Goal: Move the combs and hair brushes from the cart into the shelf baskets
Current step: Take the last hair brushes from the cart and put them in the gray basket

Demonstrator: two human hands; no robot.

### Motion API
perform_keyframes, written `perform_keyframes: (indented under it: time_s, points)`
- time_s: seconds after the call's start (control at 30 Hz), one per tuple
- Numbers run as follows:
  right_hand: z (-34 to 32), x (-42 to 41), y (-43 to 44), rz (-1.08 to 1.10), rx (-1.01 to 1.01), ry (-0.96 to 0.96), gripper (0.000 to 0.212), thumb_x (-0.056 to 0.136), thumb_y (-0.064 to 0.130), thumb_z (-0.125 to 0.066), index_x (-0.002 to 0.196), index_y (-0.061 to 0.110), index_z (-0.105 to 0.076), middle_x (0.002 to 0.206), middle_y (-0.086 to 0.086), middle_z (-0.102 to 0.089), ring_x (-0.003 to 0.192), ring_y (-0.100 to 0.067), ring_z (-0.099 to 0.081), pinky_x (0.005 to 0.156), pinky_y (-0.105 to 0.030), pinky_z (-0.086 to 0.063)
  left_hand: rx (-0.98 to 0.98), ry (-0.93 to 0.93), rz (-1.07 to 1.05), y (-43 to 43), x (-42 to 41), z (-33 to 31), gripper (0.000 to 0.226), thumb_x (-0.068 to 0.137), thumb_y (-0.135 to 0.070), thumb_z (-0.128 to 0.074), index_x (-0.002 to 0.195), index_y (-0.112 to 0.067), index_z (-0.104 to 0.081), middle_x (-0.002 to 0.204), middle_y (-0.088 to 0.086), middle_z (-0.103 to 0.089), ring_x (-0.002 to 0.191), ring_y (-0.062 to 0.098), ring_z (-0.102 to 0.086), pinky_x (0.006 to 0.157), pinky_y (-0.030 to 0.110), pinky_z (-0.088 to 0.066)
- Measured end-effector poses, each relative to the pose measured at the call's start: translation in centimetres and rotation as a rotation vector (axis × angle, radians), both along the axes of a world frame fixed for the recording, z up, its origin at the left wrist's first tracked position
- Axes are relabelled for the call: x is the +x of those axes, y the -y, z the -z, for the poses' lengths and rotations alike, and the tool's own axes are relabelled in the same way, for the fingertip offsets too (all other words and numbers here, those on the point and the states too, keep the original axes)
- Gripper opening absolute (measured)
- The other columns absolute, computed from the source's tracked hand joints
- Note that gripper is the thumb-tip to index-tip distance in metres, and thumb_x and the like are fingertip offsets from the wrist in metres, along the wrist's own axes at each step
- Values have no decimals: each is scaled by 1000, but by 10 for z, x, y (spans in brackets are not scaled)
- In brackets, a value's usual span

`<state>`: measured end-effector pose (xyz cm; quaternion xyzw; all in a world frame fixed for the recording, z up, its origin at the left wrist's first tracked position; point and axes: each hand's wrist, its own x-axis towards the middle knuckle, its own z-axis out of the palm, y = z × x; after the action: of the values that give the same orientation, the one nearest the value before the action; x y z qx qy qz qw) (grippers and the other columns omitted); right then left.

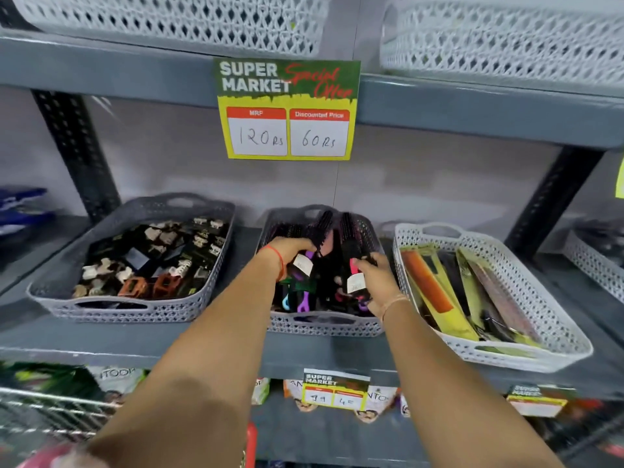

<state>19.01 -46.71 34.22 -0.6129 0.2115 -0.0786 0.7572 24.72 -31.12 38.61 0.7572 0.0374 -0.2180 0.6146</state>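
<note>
Both my arms reach over the middle grey basket (324, 327) on the shelf, which holds several hair brushes with coloured handles. My left hand (292, 249) grips a black brush with a purple handle (315, 238), its bristle head pointing away over the basket. My right hand (376, 276) holds a black round brush with a pink handle (351, 251) and a white tag, also above the basket. A white basket (553, 319) to the right holds packaged combs (435, 292). The cart's wire rim (50, 403) shows at bottom left.
A grey basket of hair clips (141, 261) stands at the left of the shelf. A price sign (287, 109) hangs from the shelf above, where white baskets (175, 18) sit. Dark shelf uprights (77, 150) flank the bay. Boxed goods fill the shelf below.
</note>
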Motion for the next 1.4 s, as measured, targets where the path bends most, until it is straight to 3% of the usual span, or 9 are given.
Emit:
perform_keyframes:
  time_s: [0.2, 0.3, 0.37, 0.53, 0.67, 0.73, 0.93, 1.2, 1.4]
  points:
    - [-10, -5, 7, -101, 377, 62, 25, 86, 28, -52, 108, 18, -49, 80, -12, -58, 54, -22, -60, 46, -27, -54, -275, -118, 17, 6, -5, -4, 14, 85, -7, -44, 72, -7, -50, 70, 12, -55, 46, 24, -62, 50, 29, -54]
    - [-14, -7, 5, -145, 401, 118, 13, 88, 14, -45, 90, 22, -55, 71, -10, -59, 54, -20, -58, 46, -22, -48, -431, -198, 41, 10, -9, 3, 16, 87, -2, -35, 89, -7, -50, 72, 16, -68, 48, 29, -70, 52, 45, -59]
    - [-18, -9, 1, -174, 376, 163, 21, 88, 7, -46, 89, 24, -58, 72, -8, -61, 54, -16, -60, 43, -19, -45, -442, -215, 45, 11, -11, 3, 17, 87, -6, -36, 84, -5, -53, 65, 13, -67, 44, 24, -67, 50, 36, -60]
    - [-19, -5, -4, -23, -276, 155, 53, 73, 7, -73, 121, 20, -55, 112, 4, -55, 88, -6, -55, 80, -23, -46, -197, 99, 28, 14, -1, 4, 14, 70, -7, -59, 65, -18, -52, 73, 3, -55, 90, 23, -52, 89, 39, -43]
    - [-8, -4, -6, -63, -513, -7, 57, 76, 7, -73, 127, 17, -52, 129, -17, -49, 59, -21, -54, 35, -13, -42, 182, 209, 158, 18, 2, 32, 19, 81, -2, -65, 98, -9, -68, 121, 12, -63, 114, 23, -56, 110, 30, -38]
    - [-1, -3, -8, -88, -673, -68, 48, 83, 6, -64, 129, 12, -51, 132, -18, -42, 83, -34, -62, 44, -9, -41, 305, 247, 199, 19, -3, 41, 45, 81, -1, -64, 124, -13, -60, 137, 15, -53, 124, 26, -53, 112, 30, -37]
    - [2, 2, -4, -90, -855, -177, 35, 88, -2, -48, 122, 1, -59, 135, -16, -56, 124, -28, -52, 110, -26, -35, 343, 334, 57, 20, -16, 38, 70, 70, -6, -78, 131, -11, -45, 127, 17, -57, 118, 31, -55, 98, 29, -43]
    - [8, 5, 1, -48, -913, -197, 37, 83, -9, -48, 117, 0, -61, 129, -17, -60, 121, -29, -54, 108, -29, -38, 399, 370, 134, 20, -14, 48, 63, 79, -10, -70, 137, -23, -48, 147, 14, -39, 131, 27, -46, 113, 29, -32]
    - [0, -4, -5, -8, -978, -153, 34, 83, -10, -45, 110, -4, -63, 126, -21, -58, 116, -32, -54, 102, -31, -41, 398, 355, 83, 16, -12, 51, 55, 87, 2, -58, 138, -17, -47, 75, 5, -54, 65, 17, -53, 78, 27, -53]
